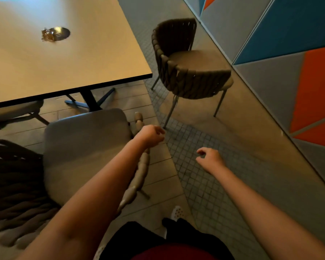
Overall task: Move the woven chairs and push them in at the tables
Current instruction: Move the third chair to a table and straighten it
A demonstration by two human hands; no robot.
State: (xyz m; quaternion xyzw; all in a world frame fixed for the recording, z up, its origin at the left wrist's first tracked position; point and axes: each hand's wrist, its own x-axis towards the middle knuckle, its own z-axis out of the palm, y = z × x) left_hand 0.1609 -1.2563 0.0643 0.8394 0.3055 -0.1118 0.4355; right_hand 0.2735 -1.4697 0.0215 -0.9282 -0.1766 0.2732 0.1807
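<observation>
Three woven chairs show: a near chair (86,152) below the left arm, its seat facing the table (68,59); a far chair (188,66) standing apart near the wall (281,59); and a third chair (13,113) partly tucked under the table's edge. One table carries a small wrapper (48,35). The left hand (150,136) hangs over the near chair's rim, fingers loosely curled, holding nothing. The right hand (210,159) hovers over the tiled floor (204,184), fingers relaxed, empty.
</observation>
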